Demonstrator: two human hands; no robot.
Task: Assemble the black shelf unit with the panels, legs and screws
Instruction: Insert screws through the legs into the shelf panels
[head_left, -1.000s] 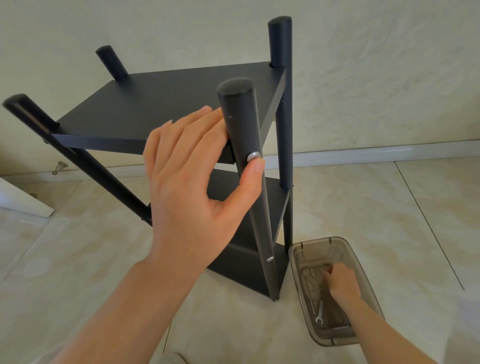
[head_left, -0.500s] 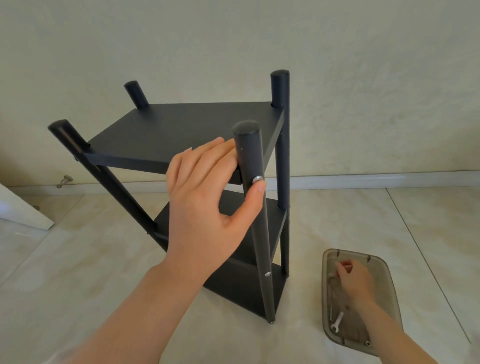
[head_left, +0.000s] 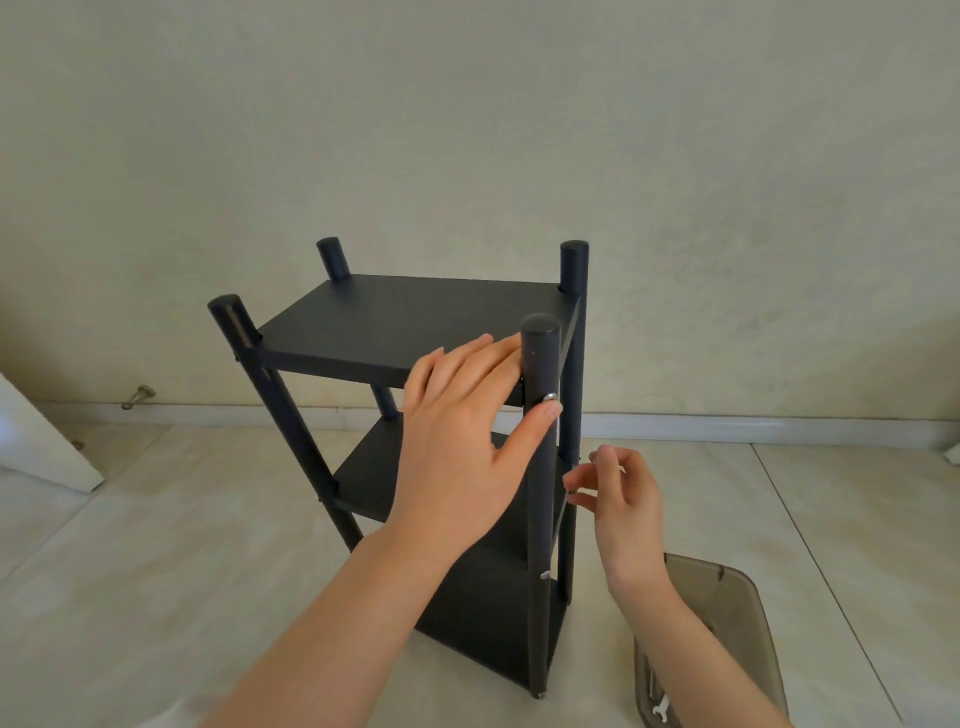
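The black shelf unit (head_left: 415, 317) stands upright on the tiled floor, with three panels between four round legs. My left hand (head_left: 457, 441) lies with straight fingers on the top panel's front edge. Its thumb presses a silver screw (head_left: 550, 398) in the near right leg (head_left: 540, 358). My right hand (head_left: 623, 499) hovers just right of that leg at middle-panel height and pinches a small metal piece (head_left: 592, 457) in its fingertips. A second screw (head_left: 544, 574) sticks out lower on the same leg.
A smoky plastic tray (head_left: 748, 613) lies on the floor at the lower right, with a small white wrench (head_left: 661, 709) inside. A white board (head_left: 41, 441) leans at the left. A door stop (head_left: 137, 396) juts from the wall behind.
My right hand has left the tray and risen to the near right leg, with a small metal piece now in its fingertips. My left hand has stayed on the screw and panel edge.
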